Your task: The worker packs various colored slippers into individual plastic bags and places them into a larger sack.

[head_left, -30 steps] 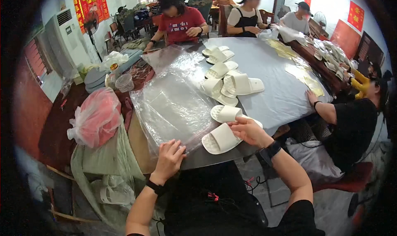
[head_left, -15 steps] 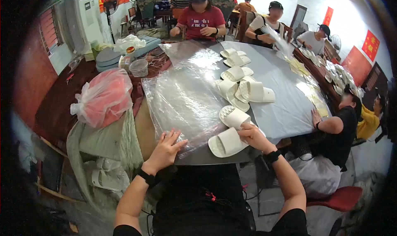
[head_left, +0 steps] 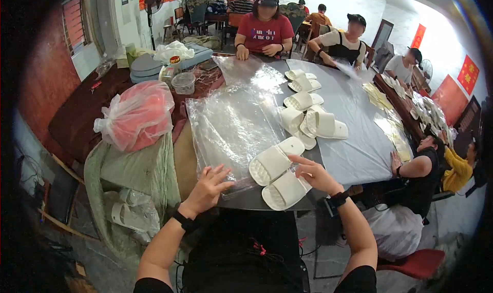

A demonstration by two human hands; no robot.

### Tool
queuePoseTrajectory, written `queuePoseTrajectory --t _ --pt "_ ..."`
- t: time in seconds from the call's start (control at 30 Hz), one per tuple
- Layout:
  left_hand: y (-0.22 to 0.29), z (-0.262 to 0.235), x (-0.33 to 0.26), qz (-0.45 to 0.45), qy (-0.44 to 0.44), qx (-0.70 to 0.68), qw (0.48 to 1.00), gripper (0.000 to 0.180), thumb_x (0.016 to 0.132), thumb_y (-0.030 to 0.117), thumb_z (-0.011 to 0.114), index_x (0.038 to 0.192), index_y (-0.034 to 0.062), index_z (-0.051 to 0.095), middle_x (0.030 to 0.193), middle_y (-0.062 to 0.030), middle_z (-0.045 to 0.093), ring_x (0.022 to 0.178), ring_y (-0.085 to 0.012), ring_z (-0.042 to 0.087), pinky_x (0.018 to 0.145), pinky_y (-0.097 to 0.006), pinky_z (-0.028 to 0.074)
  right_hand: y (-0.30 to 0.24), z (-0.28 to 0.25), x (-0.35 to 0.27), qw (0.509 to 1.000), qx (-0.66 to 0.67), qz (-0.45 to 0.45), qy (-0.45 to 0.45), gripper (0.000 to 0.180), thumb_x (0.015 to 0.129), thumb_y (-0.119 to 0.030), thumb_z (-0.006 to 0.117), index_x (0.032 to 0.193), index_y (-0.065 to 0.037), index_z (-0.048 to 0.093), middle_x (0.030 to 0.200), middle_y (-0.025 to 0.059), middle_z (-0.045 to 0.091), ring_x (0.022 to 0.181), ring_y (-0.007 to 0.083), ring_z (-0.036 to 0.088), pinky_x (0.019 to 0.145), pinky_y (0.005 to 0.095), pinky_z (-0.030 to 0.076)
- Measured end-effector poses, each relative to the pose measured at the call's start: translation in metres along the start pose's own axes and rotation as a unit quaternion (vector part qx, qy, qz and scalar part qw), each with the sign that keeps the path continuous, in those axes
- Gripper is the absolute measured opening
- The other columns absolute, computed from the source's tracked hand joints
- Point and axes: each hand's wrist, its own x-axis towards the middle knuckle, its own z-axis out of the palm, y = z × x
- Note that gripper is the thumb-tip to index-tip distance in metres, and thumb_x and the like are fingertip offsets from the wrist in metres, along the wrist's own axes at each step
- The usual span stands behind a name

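Observation:
Two cream slide slippers lie side by side at the near edge of the table, their toe ends toward my right hand: an upper slipper (head_left: 271, 164) and a lower slipper (head_left: 285, 191). My right hand (head_left: 319, 177) is at those toe ends, fingers stretched and apart, its index fingertip at the upper slipper; whether it touches cannot be made out. My left hand (head_left: 206, 188) hovers with spread fingers at the near left corner of a stack of clear plastic bags (head_left: 233, 126), holding nothing. The upper slipper overlaps the bags' right edge.
More cream slippers (head_left: 325, 123) lie in a row going away from me, beside a grey cloth (head_left: 354, 154). A red bundle in clear plastic (head_left: 139, 116) sits at left. A plastic tub (head_left: 183, 82) stands beyond it. Co-workers sit at the far and right sides.
The upper slipper has turned and shifted left, now parallel with the lower one. My right hand has loosened from the lower slipper. My left hand has lifted slightly off the bags.

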Motion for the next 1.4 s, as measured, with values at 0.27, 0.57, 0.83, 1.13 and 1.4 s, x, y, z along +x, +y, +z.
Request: queuePoseTrajectory --t 0.27,0.57,0.83,1.13,1.4 --pt "0.003 -0.001 0.003 -0.008 0.017 -0.016 1.0 0.039 0.078 -0.004 0.064 0.114 0.0111 0.069 0.136 -0.0139 0.061 0.132 -0.0339 0.052 0.112 -0.051 0.035 0.023 -0.004 0.008 0.964 -0.234 -0.066 -0.109 0.011 0.075 0.004 0.068 0.079 -0.006 0.07 0.155 0.0066 0.047 0.148 0.0267 0.034 0.108 0.0506 0.032" --pt "-0.002 -0.001 0.001 -0.006 0.025 0.0 1.0 0.042 0.081 0.0 0.065 0.121 0.0121 0.069 0.132 -0.0123 0.063 0.129 -0.0323 0.055 0.109 -0.047 0.036 0.011 0.015 -0.009 0.978 -0.174 -0.025 -0.114 0.009 0.083 -0.007 0.071 0.088 -0.014 0.073 0.107 0.0013 0.056 0.117 0.0229 0.052 0.103 0.0465 0.031" --pt "0.001 -0.005 0.006 -0.064 0.035 -0.082 0.994 0.036 0.082 0.007 0.076 0.118 0.0043 0.07 0.13 -0.0137 0.066 0.126 -0.0323 0.058 0.106 -0.045 0.041 -0.003 0.001 -0.072 0.972 0.162 0.105 0.133 0.026 0.088 0.007 0.065 0.112 0.002 0.074 0.139 0.0087 0.06 0.127 0.0219 0.055 0.106 0.0332 0.043" --pt "0.004 -0.005 0.011 -0.06 0.041 -0.092 0.993 0.039 0.075 0.011 0.083 0.111 0.0026 0.071 0.123 -0.016 0.068 0.121 -0.0347 0.058 0.101 -0.044 0.048 -0.044 0.012 -0.109 0.949 0.214 0.087 0.213 0.034 0.085 0.013 0.065 0.117 0.004 0.073 0.149 0.0112 0.053 0.131 0.0212 0.054 0.106 0.0323 0.043" --pt "0.005 -0.006 0.016 -0.132 0.043 -0.149 0.979 0.041 0.076 0.002 0.073 0.117 0.0048 0.069 0.125 -0.0173 0.065 0.118 -0.0375 0.057 0.101 -0.044 0.048 -0.062 0.027 -0.107 0.969 0.194 0.065 0.137 0.037 0.083 0.014 0.066 0.117 0.0 0.073 0.14 0.0109 0.057 0.131 0.024 0.054 0.107 0.0354 0.042"
